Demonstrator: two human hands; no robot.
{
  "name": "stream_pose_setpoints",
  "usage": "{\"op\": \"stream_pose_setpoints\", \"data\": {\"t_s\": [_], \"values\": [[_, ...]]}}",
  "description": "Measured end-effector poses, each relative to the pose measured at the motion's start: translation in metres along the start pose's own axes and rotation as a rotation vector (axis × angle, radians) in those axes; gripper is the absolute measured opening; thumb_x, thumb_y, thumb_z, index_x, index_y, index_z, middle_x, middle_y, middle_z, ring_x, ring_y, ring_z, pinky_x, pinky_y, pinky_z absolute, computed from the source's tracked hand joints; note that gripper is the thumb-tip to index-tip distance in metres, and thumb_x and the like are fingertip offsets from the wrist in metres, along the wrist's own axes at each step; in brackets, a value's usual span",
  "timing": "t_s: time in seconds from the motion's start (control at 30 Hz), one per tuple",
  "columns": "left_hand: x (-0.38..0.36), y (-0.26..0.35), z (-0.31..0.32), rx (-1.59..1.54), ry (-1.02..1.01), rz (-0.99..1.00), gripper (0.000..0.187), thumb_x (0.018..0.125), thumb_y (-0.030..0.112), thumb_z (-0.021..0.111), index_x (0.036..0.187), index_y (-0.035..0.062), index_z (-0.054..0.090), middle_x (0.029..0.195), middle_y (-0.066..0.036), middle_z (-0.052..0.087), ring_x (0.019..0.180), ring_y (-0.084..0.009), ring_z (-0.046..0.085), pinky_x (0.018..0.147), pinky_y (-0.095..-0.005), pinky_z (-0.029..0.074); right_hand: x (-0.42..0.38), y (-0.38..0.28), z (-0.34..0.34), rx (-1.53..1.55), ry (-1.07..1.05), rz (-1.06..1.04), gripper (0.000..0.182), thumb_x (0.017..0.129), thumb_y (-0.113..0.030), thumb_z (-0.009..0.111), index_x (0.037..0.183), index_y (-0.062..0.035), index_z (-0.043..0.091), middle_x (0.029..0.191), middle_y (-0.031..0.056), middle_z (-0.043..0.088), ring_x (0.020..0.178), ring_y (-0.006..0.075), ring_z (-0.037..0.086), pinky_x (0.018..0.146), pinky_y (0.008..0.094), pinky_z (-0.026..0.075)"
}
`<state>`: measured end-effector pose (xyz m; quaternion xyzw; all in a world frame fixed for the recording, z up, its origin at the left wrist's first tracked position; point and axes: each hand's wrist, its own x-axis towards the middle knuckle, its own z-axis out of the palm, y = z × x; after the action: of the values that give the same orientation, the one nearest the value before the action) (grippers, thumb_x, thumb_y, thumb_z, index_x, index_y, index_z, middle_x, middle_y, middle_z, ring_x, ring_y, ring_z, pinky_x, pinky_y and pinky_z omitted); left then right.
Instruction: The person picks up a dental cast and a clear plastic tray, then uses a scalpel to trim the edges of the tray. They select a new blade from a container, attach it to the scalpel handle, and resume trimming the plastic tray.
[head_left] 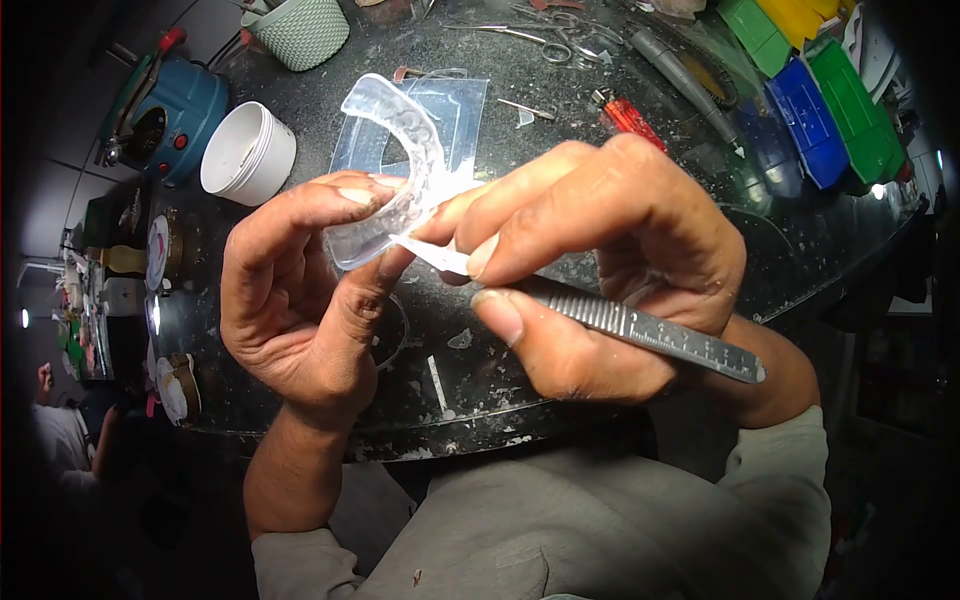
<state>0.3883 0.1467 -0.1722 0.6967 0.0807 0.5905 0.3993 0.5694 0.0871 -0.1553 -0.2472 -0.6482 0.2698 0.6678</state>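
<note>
Nearest, the right hand (pixel 600 270) is closed around a flat grey metal scalpel handle with ruler markings (pixel 660 335), its tip hidden where it meets the edge of a clear horseshoe-shaped plastic dental tray (pixel 405 160). Just left, the left hand (pixel 300 290) pinches that tray between thumb and fingers above the dark speckled round worktable (pixel 480 400). Farther back stand a white plastic tub (pixel 245 152), a blue box (pixel 808 120) and a green box (pixel 855 110).

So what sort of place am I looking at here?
Probably a dental lab bench: a clear plastic arch-shaped tray in the left hand, a ribbed metal handle in the right hand, scissors and plastic scraps on the dark worktop.
</note>
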Motion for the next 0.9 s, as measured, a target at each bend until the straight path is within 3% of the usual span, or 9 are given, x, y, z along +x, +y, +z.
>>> {"op": "stream_pose_setpoints", "data": {"t_s": [0.63, 0.7, 0.73, 0.77, 0.83, 0.87, 0.9], "values": [[0.003, 0.000, 0.000, 0.032, -0.040, 0.044, 0.036, 0.078, -0.011, 0.069, 0.111, -0.0081, 0.054, 0.103, -0.021, 0.063, 0.100, -0.0291, 0.063, 0.092, -0.0388, 0.050, 0.003, -0.004, -0.005, -0.015, -0.099, 0.006, 0.018, 0.071, 0.006, 0.069, 0.088, 0.0029, 0.065, 0.084, 0.0100, 0.066, 0.075, 0.0150, 0.066, 0.066, 0.0260, 0.053], [0.001, 0.002, 0.003, 0.034, 0.024, -0.010, 0.035, 0.079, -0.010, 0.070, 0.110, -0.0082, 0.054, 0.105, -0.020, 0.062, 0.102, -0.0270, 0.063, 0.093, -0.0372, 0.050, 0.004, -0.005, -0.007, -0.012, -0.096, -0.050, 0.022, 0.075, 0.005, 0.069, 0.095, 0.0039, 0.060, 0.079, 0.0157, 0.066, 0.084, 0.0251, 0.070, 0.081, 0.0381, 0.056], [0.000, 0.003, 0.003, 0.034, 0.025, -0.009, 0.035, 0.079, -0.010, 0.070, 0.110, -0.0082, 0.054, 0.105, -0.020, 0.062, 0.102, -0.0270, 0.063, 0.093, -0.0372, 0.050, 0.003, -0.006, -0.007, -0.076, -0.033, -0.093, 0.020, 0.089, -0.009, 0.066, 0.100, 0.0056, 0.060, 0.077, 0.0131, 0.067, 0.072, 0.0205, 0.068, 0.077, 0.0341, 0.055], [0.000, 0.004, 0.003, 0.019, 0.045, -0.049, 0.035, 0.079, -0.010, 0.070, 0.110, -0.0081, 0.054, 0.106, -0.020, 0.062, 0.102, -0.0258, 0.063, 0.094, -0.0361, 0.049, 0.009, -0.011, -0.009, -0.075, -0.035, -0.093, 0.020, 0.089, -0.009, 0.066, 0.100, 0.0056, 0.060, 0.077, 0.0131, 0.067, 0.072, 0.0205, 0.068, 0.077, 0.0341, 0.055], [0.001, 0.003, 0.003, -0.018, 0.045, -0.055, 0.035, 0.080, -0.010, 0.070, 0.111, -0.0084, 0.055, 0.107, -0.019, 0.062, 0.104, -0.0228, 0.062, 0.094, -0.0336, 0.049, 0.028, -0.022, -0.012, -0.221, -0.284, -0.025, 0.047, 0.101, -0.036, 0.047, 0.114, 0.0060, 0.064, 0.073, 0.0084, 0.064, 0.054, 0.0113, 0.056, 0.056, 0.0249, 0.049], [0.001, 0.003, 0.002, -0.018, 0.045, -0.054, 0.035, 0.080, -0.010, 0.070, 0.111, -0.0084, 0.055, 0.107, -0.019, 0.062, 0.104, -0.0228, 0.062, 0.094, -0.0336, 0.049, 0.020, -0.006, -0.017, -0.740, -0.257, -0.345, 0.040, 0.099, -0.029, 0.051, 0.117, 0.0049, 0.064, 0.075, 0.0047, 0.060, 0.048, 0.0084, 0.051, 0.048, 0.0228, 0.044], [0.000, 0.002, 0.001, -0.004, 0.050, -0.049, 0.035, 0.080, -0.010, 0.070, 0.111, -0.0084, 0.055, 0.108, -0.018, 0.062, 0.103, -0.0215, 0.062, 0.094, -0.0325, 0.049, 0.016, -0.011, -0.014, -0.642, -0.306, -0.088, 0.038, 0.098, -0.025, 0.052, 0.116, 0.0045, 0.065, 0.078, 0.0031, 0.058, 0.052, 0.0084, 0.051, 0.052, 0.0235, 0.044]]}}
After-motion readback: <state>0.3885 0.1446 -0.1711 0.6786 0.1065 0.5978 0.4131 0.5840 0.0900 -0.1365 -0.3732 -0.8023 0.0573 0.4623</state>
